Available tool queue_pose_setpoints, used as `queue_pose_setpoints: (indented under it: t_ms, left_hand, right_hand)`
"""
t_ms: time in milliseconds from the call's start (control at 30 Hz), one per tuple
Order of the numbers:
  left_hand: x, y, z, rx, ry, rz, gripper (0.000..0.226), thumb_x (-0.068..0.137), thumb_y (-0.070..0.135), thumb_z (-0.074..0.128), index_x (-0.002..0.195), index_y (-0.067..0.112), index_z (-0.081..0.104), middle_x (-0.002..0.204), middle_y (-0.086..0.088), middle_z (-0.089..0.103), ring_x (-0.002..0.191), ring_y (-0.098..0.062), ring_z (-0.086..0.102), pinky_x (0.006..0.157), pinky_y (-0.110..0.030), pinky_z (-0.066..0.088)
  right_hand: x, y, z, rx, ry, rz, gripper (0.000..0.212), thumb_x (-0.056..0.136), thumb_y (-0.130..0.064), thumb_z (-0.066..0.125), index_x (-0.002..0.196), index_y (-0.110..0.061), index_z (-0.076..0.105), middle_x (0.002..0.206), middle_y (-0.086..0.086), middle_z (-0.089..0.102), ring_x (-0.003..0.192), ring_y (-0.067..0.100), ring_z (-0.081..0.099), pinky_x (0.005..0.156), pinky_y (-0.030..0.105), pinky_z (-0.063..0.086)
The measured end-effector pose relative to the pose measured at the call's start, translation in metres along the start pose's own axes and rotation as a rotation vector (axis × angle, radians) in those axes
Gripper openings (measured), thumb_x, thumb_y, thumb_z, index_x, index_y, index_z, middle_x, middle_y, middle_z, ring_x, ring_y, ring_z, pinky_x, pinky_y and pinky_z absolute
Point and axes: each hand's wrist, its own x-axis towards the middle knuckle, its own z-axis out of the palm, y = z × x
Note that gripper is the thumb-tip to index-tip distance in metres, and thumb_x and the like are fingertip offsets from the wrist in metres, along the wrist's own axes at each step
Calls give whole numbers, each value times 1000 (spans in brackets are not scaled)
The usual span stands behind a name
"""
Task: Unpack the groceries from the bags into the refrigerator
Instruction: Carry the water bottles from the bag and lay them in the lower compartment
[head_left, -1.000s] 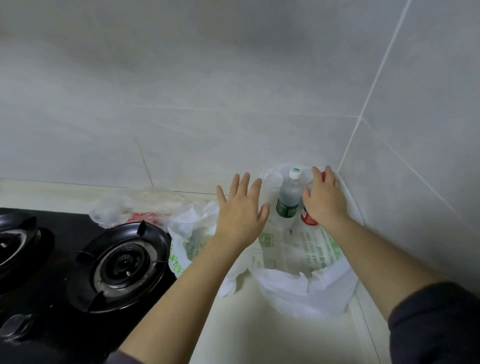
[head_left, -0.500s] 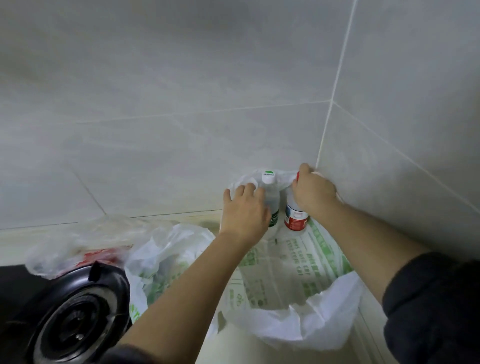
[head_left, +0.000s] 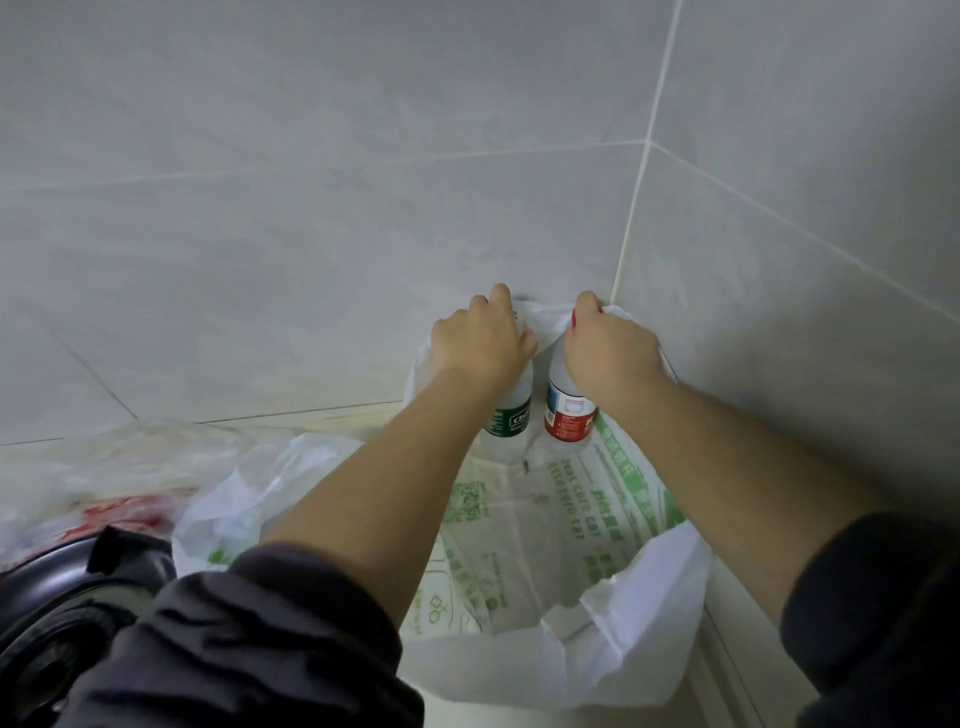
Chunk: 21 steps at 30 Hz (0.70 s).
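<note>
Two bottles: your left hand (head_left: 480, 343) curls over the green-label bottle (head_left: 511, 421) and your right hand (head_left: 608, 353) over the red-label bottle (head_left: 569, 418), centre frame, both standing in the white bag (head_left: 561, 525).
Progress: barely begun, I judge. Nothing is out, no refrigerator shows, and another bag (head_left: 244, 499) waits lower left.
Surface: pale counter (head_left: 519, 721), with a burner (head_left: 62, 623) lower left.
Room: grey tiled wall (head_left: 311, 208), corner upper right.

Dim, flat light; soft focus; wide-angle bending at edges.

Left hand (head_left: 480, 340): knuckles up, fingers curled down over the top of the green-label bottle (head_left: 511, 418).
Right hand (head_left: 608, 348): just beside the left, gripping the top of the red-label bottle (head_left: 569, 415).
Arms (head_left: 395, 483): both stretched forward, forearms bare, dark sleeves (head_left: 249, 639) ending near the elbows.
</note>
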Motion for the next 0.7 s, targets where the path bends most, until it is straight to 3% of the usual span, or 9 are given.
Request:
queue_pose_setpoints:
  t_ms: [133,233,333,400,533,700]
  left_hand:
    - [7,5,4,-73,-21,-64,22,96,32,40,109,14,42,92,-6,57,78,-29,51,64,-33,34]
    - [1,9,8,-86,-2,-70,19,95,33,43,102,16,37,76,-1,46,73,-26,46,60,-32,30]
    - [-6,12,8,-159,-22,-85,22,94,33,46,96,16,32,72,0,44,67,-24,45,56,-31,30]
    - [-12,8,4,-265,-26,-127,24,92,33,49,95,13,35,71,0,45,65,-24,45,51,-31,30]
    - [-32,-5,-16,-544,87,-187,29,89,36,55,97,11,44,80,-5,53,75,-30,53,60,-32,38]
    - [-58,-20,-61,-728,228,-209,29,85,35,60,88,9,48,70,-2,50,66,-25,46,55,-32,35]
  right_hand:
    - [2,2,4,-14,32,-16,33,97,-16,43,128,-3,40,104,13,61,99,33,58,63,36,30]
    - [5,3,8,-16,44,-26,33,99,-17,42,129,-3,39,99,12,59,98,33,57,61,35,29]
    - [6,5,9,-19,70,-28,33,98,-16,43,128,-2,39,88,6,50,95,32,58,57,34,25]
    - [5,5,10,-30,77,-32,35,96,-16,45,128,-3,39,90,7,55,94,31,58,52,31,21]
    - [7,3,11,-33,70,-38,38,95,-15,44,131,-2,37,91,9,58,92,32,57,57,34,26]
    - [10,7,11,-34,78,-57,35,102,-23,39,128,-1,39,104,16,60,96,37,57,63,38,34]
